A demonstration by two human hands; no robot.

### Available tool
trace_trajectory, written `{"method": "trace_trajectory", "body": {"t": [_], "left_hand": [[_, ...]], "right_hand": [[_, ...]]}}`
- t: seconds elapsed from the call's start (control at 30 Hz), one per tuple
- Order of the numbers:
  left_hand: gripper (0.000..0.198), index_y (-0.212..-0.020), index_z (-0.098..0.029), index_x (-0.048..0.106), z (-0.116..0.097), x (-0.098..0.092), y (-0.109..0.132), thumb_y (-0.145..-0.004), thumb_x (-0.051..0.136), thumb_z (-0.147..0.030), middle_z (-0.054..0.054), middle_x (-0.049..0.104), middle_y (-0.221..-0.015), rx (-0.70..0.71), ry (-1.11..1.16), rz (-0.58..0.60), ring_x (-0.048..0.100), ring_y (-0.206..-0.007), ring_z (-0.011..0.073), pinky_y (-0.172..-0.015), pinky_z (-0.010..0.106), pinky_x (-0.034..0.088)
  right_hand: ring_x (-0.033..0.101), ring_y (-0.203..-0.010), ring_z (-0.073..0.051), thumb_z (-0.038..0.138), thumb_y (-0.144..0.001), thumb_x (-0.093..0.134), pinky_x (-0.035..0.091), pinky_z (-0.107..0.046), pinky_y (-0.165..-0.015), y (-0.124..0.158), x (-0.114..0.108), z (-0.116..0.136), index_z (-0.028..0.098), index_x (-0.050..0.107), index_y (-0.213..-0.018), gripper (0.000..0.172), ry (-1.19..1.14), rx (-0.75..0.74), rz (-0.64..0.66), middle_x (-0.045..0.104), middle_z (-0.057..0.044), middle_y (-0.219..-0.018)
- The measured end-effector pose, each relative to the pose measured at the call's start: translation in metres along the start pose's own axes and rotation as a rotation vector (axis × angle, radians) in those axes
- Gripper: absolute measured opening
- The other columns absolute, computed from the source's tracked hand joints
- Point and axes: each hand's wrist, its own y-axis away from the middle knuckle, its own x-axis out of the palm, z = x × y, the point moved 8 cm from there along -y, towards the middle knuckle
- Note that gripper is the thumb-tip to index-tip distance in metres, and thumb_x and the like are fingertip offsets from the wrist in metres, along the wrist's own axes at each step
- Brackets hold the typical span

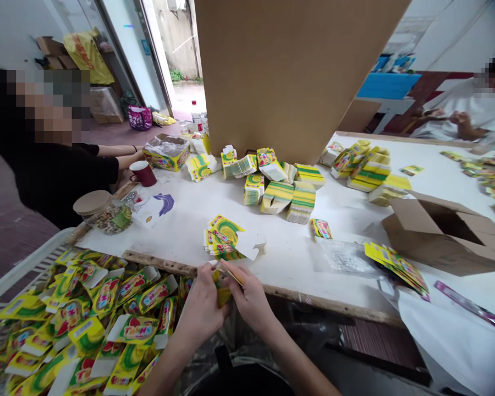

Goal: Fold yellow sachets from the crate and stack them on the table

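Both my hands meet just below the near edge of the white table point(284, 250). My left hand point(202, 311) and my right hand point(249, 300) are closed together on one small yellow and green carton point(223, 286), fingers pinched round its flaps. On the table right above them lies a short stack of flat yellow cartons point(225, 239). To my left a white crate point(8, 278) is heaped with several folded yellow cartons point(103, 319).
A tall brown cardboard sheet point(289, 71) stands at the table's middle, with piles of flat cartons point(280, 187) at its foot. An open brown box point(449, 231) lies right. A red mug point(143, 173) and a jar point(103, 212) sit left, beside a seated person; another person sits far right.
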Motion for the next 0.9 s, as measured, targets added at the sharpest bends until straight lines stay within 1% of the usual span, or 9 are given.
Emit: {"method": "trace_trajectory", "body": {"t": [0.07,0.13,0.27,0.3,0.43,0.57,0.7,0.8,0.9], "left_hand": [[0.06,-0.119,-0.017,0.033,-0.001,-0.007,0.001,-0.066,0.062,-0.016,0.015,0.046,-0.116,0.009,-0.047,-0.064,0.05,-0.112,0.0345,-0.094,0.053,0.044],[0.047,-0.111,-0.019,0.04,-0.002,-0.013,0.0,-0.069,0.061,-0.017,0.011,0.048,-0.107,-0.011,-0.053,-0.064,0.053,-0.102,0.0309,-0.088,0.05,0.048],[0.045,-0.109,-0.021,0.046,-0.005,-0.016,-0.003,-0.067,0.055,-0.008,0.01,0.052,-0.108,0.005,-0.008,0.001,0.056,-0.1,0.0267,-0.088,0.043,0.049],[0.046,-0.11,-0.02,0.046,-0.004,-0.016,-0.003,-0.067,0.057,-0.009,0.01,0.053,-0.109,0.005,-0.008,-0.003,0.056,-0.102,0.0272,-0.089,0.042,0.048],[0.064,-0.125,-0.018,0.035,0.008,-0.017,-0.004,-0.071,0.067,-0.024,0.013,0.06,-0.114,-0.05,0.005,-0.045,0.06,-0.104,0.0289,-0.088,0.042,0.049],[0.074,-0.129,-0.017,0.03,0.012,-0.02,-0.005,-0.069,0.072,-0.032,0.014,0.061,-0.119,-0.053,-0.043,-0.023,0.06,-0.107,0.0299,-0.09,0.043,0.049],[0.075,-0.131,-0.02,0.027,0.011,-0.02,-0.005,-0.072,0.07,-0.036,0.009,0.063,-0.117,-0.088,0.003,0.069,0.061,-0.105,0.0266,-0.089,0.04,0.049],[0.079,-0.134,-0.022,0.024,0.009,-0.015,-0.004,-0.071,0.071,-0.034,0.008,0.064,-0.116,-0.08,0.041,0.135,0.061,-0.104,0.0256,-0.088,0.039,0.049],[0.076,-0.134,-0.022,0.028,0.007,-0.017,-0.006,-0.071,0.07,-0.03,0.011,0.061,-0.121,-0.026,0.035,0.086,0.059,-0.109,0.0281,-0.093,0.041,0.046]], "right_hand": [[0.058,-0.106,-0.021,0.02,-0.092,0.043,0.046,-0.037,-0.096,0.0,0.001,-0.004,0.024,0.055,-0.13,0.04,0.007,0.014,0.006,0.062,-0.009,-0.114],[0.055,-0.113,-0.022,0.02,-0.091,0.046,0.043,-0.039,-0.101,0.001,0.008,-0.004,0.025,0.046,-0.138,0.047,0.024,-0.006,0.066,0.058,-0.01,-0.122],[0.029,-0.138,-0.026,0.015,-0.084,0.055,0.028,-0.044,-0.113,0.007,0.028,0.0,0.021,0.017,-0.15,0.076,0.097,-0.119,0.249,0.031,-0.015,-0.148],[0.029,-0.138,-0.026,0.013,-0.085,0.052,0.029,-0.043,-0.113,0.007,0.028,0.0,0.021,0.019,-0.15,0.072,0.099,-0.135,0.256,0.03,-0.015,-0.148],[0.047,-0.125,-0.022,0.016,-0.092,0.045,0.039,-0.04,-0.106,0.001,0.014,-0.003,0.027,0.04,-0.141,0.051,0.062,-0.16,0.214,0.048,-0.012,-0.134],[0.042,-0.13,-0.027,0.024,-0.086,0.06,0.037,-0.043,-0.107,0.0,0.014,-0.003,0.023,0.045,-0.139,0.055,0.16,-0.194,0.343,0.04,-0.016,-0.141],[0.051,-0.12,-0.023,0.021,-0.089,0.055,0.041,-0.038,-0.102,-0.005,0.004,0.005,0.02,0.067,-0.114,0.027,0.179,-0.168,0.382,0.05,-0.014,-0.128],[0.054,-0.112,-0.021,0.024,-0.086,0.062,0.042,-0.035,-0.099,-0.007,0.0,0.016,0.021,0.07,-0.105,0.021,0.147,-0.173,0.486,0.055,-0.011,-0.119],[0.052,-0.114,-0.021,0.023,-0.084,0.064,0.041,-0.035,-0.1,-0.009,-0.003,0.02,0.02,0.067,-0.108,0.024,0.152,-0.153,0.466,0.054,-0.011,-0.119]]}}
